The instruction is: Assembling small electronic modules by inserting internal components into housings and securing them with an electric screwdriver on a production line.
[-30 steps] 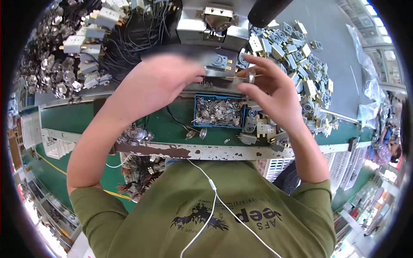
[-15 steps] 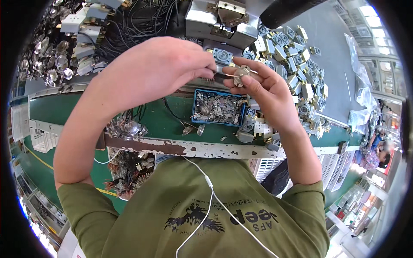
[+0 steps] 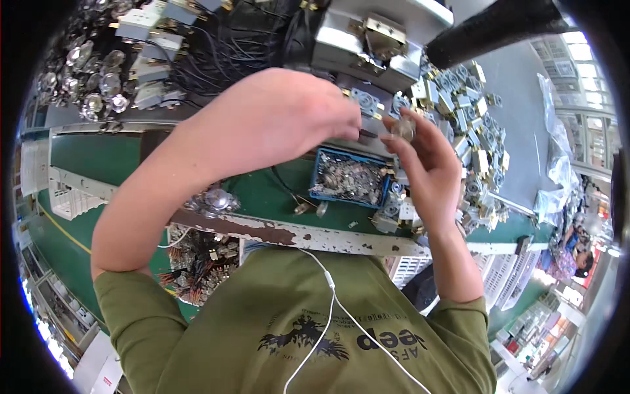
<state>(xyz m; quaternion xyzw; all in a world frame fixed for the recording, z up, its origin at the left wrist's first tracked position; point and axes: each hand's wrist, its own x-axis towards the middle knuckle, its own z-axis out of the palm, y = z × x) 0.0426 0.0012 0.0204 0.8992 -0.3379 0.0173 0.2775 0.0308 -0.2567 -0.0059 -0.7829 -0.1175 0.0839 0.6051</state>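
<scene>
My right hand (image 3: pixel 433 151) holds a small round metal disc part (image 3: pixel 405 129) between thumb and fingers, above the right end of a blue tray (image 3: pixel 344 201). The disc is tilted and a little blurred. To its left, my left hand (image 3: pixel 321 108) is closed with its fingertips pinched together; what they hold, if anything, is hidden. A gap separates its fingertips from the disc. Small metal pieces fill the tray on the green bench top. Behind the hands lies a grey block part with a round recess (image 3: pixel 365 102).
A metal fixture (image 3: pixel 361 49) stands behind, with a thick black tube (image 3: pixel 495 33) to its right. Grey block parts (image 3: pixel 462 118) are heaped on the right. Silver discs (image 3: pixel 92 85) and black cables (image 3: pixel 239 49) lie at left. The worn bench edge (image 3: pixel 315 238) runs before me.
The whole view has shifted. The fingertips of my left hand were close to the disc and now stand apart from it. The disc has turned in my right hand, from face-up to tilted.
</scene>
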